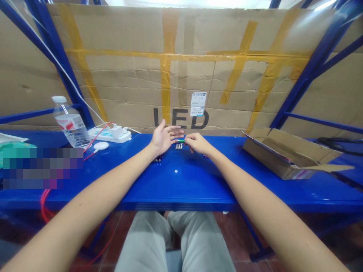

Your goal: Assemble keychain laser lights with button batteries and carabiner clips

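My left hand is held palm up over the blue table, fingers stretched out and apart, with a ring on one finger. My right hand is closed in a pinch on a small green cylinder, and holds it at the fingertips of the left hand. Just below the cylinder a small cluster of metal-tipped pieces stands on the table. Another dark cluster lies beside my left wrist. A tiny white dot sits on the table between my forearms.
A water bottle stands at the left, next to a white power strip with red wires and a white round puck. An open cardboard box lies at the right. A taped cardboard wall backs the table.
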`<state>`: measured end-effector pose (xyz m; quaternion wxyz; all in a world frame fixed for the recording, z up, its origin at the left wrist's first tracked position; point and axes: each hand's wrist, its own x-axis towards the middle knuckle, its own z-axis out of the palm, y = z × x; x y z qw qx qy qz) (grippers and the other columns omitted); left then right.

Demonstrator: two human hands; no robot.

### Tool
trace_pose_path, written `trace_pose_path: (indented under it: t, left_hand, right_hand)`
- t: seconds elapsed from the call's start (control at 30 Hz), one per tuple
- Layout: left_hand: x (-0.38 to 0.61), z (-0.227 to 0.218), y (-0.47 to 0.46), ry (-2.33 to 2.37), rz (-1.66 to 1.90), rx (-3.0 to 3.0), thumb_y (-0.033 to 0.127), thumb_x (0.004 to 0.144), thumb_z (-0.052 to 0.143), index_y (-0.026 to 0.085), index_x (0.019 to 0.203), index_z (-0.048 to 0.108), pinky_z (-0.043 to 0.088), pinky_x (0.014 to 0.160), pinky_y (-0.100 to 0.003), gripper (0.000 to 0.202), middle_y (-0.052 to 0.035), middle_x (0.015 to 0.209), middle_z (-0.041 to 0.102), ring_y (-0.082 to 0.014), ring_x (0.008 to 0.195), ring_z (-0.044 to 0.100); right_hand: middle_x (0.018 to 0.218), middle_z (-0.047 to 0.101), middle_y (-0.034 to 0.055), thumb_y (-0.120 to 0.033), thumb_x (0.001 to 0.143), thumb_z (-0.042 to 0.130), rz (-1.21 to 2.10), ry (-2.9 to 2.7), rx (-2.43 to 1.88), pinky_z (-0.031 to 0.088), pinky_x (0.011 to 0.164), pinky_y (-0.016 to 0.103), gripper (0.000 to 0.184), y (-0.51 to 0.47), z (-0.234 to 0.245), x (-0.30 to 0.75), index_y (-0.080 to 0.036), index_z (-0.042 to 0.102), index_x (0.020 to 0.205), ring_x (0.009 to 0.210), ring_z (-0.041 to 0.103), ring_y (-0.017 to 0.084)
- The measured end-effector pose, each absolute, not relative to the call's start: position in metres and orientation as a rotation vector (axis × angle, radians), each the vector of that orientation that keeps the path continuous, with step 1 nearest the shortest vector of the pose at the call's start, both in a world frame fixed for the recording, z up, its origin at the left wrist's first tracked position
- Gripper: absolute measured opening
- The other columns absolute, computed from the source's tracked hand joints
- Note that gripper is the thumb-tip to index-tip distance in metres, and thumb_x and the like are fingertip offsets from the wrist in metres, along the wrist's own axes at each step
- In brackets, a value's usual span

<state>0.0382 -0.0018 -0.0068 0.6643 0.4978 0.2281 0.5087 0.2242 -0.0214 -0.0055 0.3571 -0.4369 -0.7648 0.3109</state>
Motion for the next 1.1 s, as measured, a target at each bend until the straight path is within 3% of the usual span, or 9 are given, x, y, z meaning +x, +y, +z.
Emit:
trace_pose_path:
  t: [1.1]
  left_hand:
    - [0.0397, -0.0051, -0.0027, 0.52, 1.132, 1.118, 0.073, 0.089, 0.032, 0.013, 0.098, 0.071, 0.052, 0.086, -0.043, 0.072, -0.0185, 0.102, 0.074, -0.0314, 0.101, 0.068]
  right_hand:
    - [0.045, 0.047, -0.0049, -0.026, 0.076, 0.053, 0.769, -1.932, -1.107, 0.037, 0.046, 0.024, 0.018, -0.0263, -0.0014, 0.2274, -0.018, 0.054, 0.06, 0.041, 0.045, 0.011]
